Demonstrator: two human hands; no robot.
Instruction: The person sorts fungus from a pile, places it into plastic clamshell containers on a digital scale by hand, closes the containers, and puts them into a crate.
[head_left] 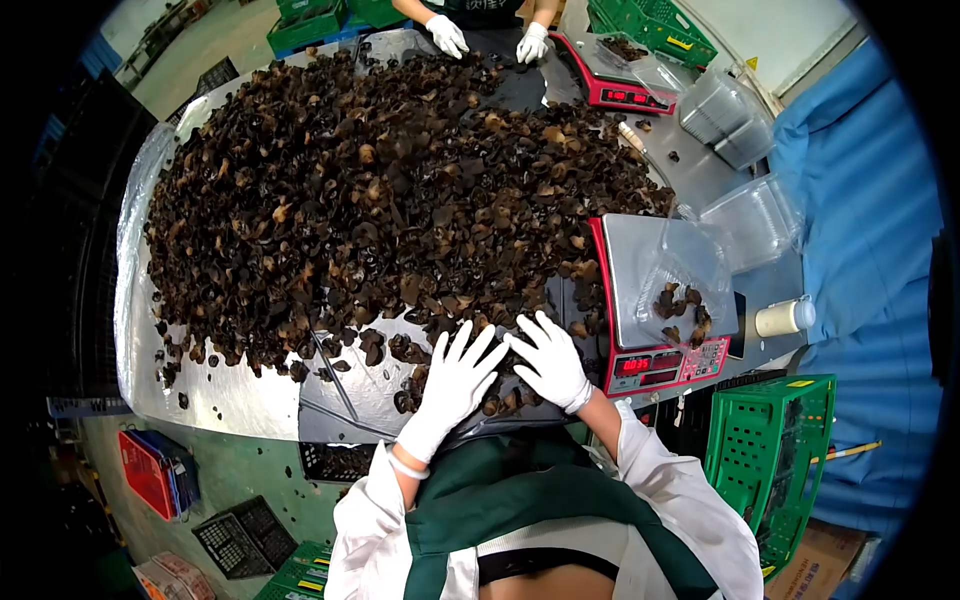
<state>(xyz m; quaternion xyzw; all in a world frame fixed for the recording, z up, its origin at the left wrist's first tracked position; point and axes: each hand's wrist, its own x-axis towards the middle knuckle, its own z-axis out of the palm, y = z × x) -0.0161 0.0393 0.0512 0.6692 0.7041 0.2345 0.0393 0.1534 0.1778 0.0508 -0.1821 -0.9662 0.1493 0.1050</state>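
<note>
Both of my hands wear white gloves. My left hand (455, 382) lies with fingers spread at the near edge of a large heap of dark brown, curled pieces like mushrooms (390, 190). Beside it, my right hand (549, 362) is also spread, its fingertips close to those of my left hand. Neither hand holds anything that shows. To the right of my right hand stands a red scale (625, 290) with a lit display. On its metal plate sits a clear plastic container (665, 268) with a few dark pieces in it.
Across the table, another person's gloved hands (447, 37) are at the heap's far edge, near a second red scale (610, 90). Clear containers (725, 118) and a white cup (785, 317) are on the right. Green crates (770, 460) stand at the lower right.
</note>
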